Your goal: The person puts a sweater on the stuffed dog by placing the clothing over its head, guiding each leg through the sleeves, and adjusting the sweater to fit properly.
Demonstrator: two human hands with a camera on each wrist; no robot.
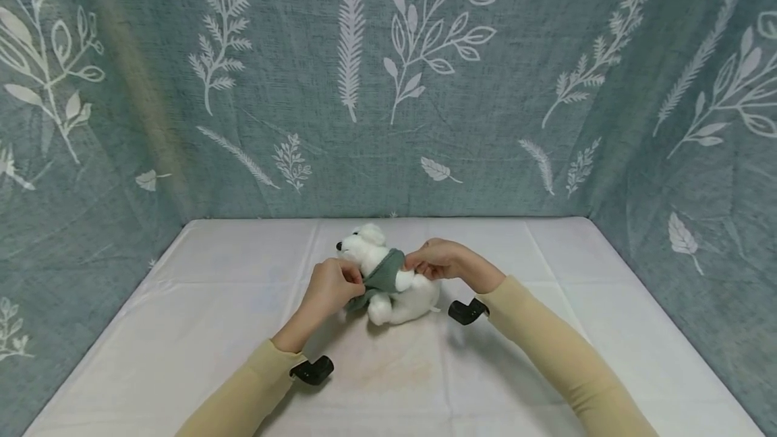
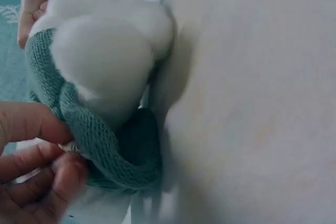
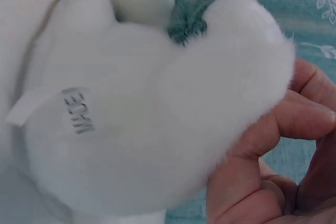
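Note:
A white plush animal [image 1: 419,301] with a black nose lies on the table, its head toward the back left. Around its upper body sits a green knitted garment [image 1: 386,271]. My left hand [image 1: 328,286] pinches the edge of this knit between thumb and fingers, below the toy's head; the left wrist view shows the rolled knit edge [image 2: 100,142] at the fingertips. On the other side, my right hand [image 1: 448,261] holds the toy near its arm and back. Its fingers [image 3: 252,135] lie partly hidden behind the white plush in the right wrist view.
A white cloth [image 1: 516,369] with fold lines and a faint brownish stain covers the table. Green curtains [image 1: 291,86] with white leaf prints stand at the back and sides. A printed white tag [image 3: 77,111] sticks out from the plush. Each wrist carries a black camera [image 1: 467,311].

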